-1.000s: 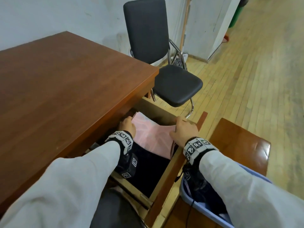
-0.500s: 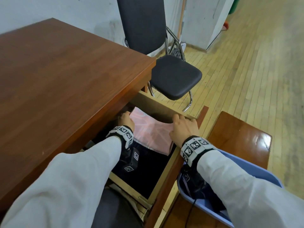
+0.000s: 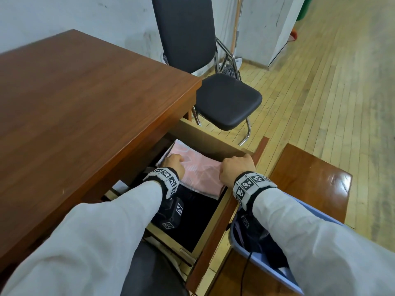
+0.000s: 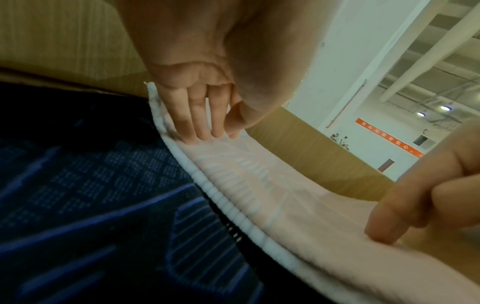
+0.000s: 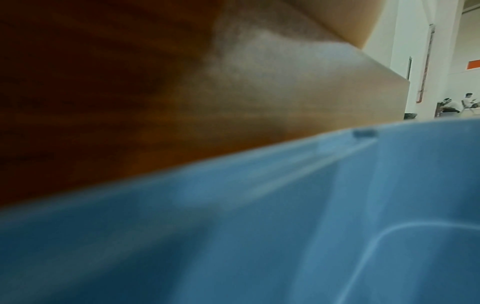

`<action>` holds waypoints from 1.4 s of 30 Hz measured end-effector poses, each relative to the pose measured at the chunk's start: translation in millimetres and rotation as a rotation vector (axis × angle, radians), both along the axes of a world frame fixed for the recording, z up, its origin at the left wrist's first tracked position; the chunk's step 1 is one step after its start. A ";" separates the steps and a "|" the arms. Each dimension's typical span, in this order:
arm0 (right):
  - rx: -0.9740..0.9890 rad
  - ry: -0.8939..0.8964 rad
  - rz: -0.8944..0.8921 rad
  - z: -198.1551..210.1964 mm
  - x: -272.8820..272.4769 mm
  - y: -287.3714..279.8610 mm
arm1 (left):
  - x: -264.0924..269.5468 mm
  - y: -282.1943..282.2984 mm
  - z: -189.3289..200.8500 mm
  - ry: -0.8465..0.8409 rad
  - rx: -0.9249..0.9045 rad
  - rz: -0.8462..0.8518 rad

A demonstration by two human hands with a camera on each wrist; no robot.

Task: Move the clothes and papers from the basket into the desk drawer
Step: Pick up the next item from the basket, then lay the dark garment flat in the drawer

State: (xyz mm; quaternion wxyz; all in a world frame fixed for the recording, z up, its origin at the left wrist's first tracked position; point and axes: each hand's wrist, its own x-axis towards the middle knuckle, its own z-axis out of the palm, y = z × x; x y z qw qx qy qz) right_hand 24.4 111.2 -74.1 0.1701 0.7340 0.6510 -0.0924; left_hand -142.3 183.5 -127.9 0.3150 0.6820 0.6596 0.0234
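Note:
The desk drawer [image 3: 213, 142] is pulled out. A folded pink cloth [image 3: 198, 169] lies in its far half, on top of a dark patterned cloth [image 3: 198, 214]. My left hand [image 3: 173, 162] rests on the pink cloth's left part. In the left wrist view its straight fingers [image 4: 202, 123] press the pink cloth [image 4: 285, 197] down beside the dark cloth [image 4: 91, 195]. My right hand [image 3: 237, 167] is at the cloth's right edge by the drawer's wall, fingers curled. Its thumb [image 4: 381, 226] bears down on the cloth. The blue basket [image 3: 277, 276] holds dark clothes [image 3: 267, 248].
The basket [image 5: 285, 226] stands on a glossy wooden stool [image 3: 310, 178] right of the drawer, under my right forearm. A black chair [image 3: 228, 99] stands beyond the drawer. The brown desk top [image 3: 85, 103] overhangs the drawer's left side.
The pink cloth has settled flatter in the drawer. My left hand has slid from its far left corner onto its top. The right hand stays at the right edge.

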 end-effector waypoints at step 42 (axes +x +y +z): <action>-0.274 0.334 -0.487 -8.7 63.8 -134.4 | 74.2 -143.4 73.2 -0.753 -0.203 0.178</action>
